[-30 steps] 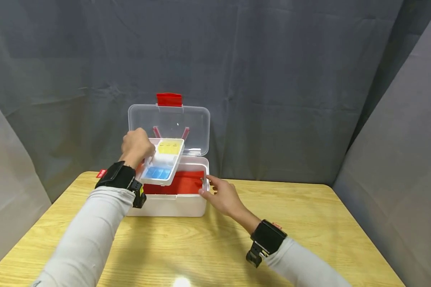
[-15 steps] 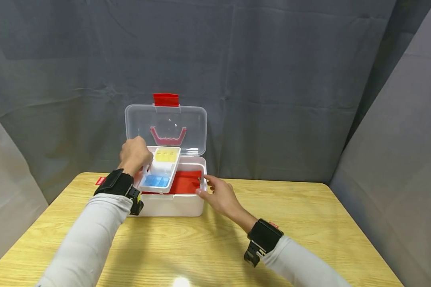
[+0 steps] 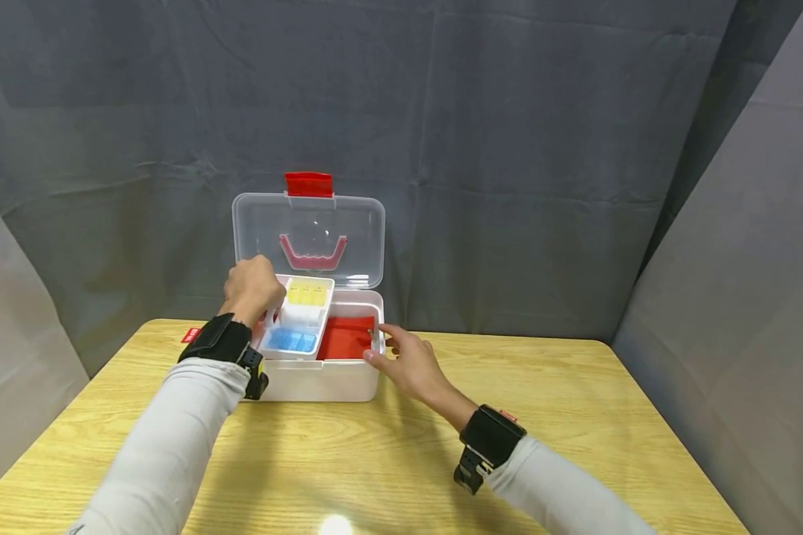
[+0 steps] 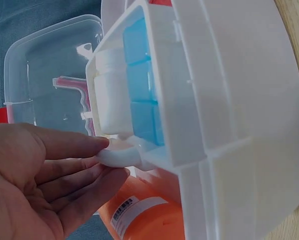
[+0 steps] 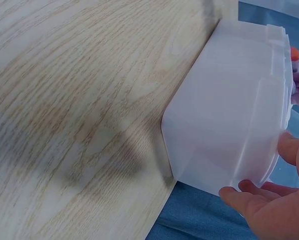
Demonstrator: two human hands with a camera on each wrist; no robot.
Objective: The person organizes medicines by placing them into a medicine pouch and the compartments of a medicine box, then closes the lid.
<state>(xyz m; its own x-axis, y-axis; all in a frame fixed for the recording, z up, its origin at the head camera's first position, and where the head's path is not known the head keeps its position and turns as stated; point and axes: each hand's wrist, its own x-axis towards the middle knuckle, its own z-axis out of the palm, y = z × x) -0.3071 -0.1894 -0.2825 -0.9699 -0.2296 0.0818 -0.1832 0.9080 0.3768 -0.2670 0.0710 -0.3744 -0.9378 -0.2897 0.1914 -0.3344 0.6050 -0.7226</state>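
A white plastic storage box [image 3: 324, 380] stands at the back of the table with its lid raised. My left hand [image 3: 250, 286] pinches the white curved handle [image 4: 120, 157] of an inner tray [image 4: 177, 110] between thumb and fingers. The tray sits over the left part of the box and carries a blue pill organizer [image 4: 143, 82], a yellow one [image 3: 308, 292] and a white bottle [image 4: 112, 105]. Beneath the tray lies an orange bottle [image 4: 154, 220]. Red fabric [image 3: 346, 338] shows inside the box. At the box's right end, my right hand [image 3: 416, 368] grips its wall near the rim.
The clear lid [image 3: 261, 223], with a pink handle [image 3: 313, 262] and a red latch [image 3: 309, 184], leans back behind the box. Wooden table [image 3: 562, 416] surface extends in front and to the right. Grey curtains [image 3: 508, 186] hang behind and at both sides.
The tray has come down with my left hand and now sits lower, at the box's rim. The lid's pink handle has become visible. My right hand stays at the box's right end.
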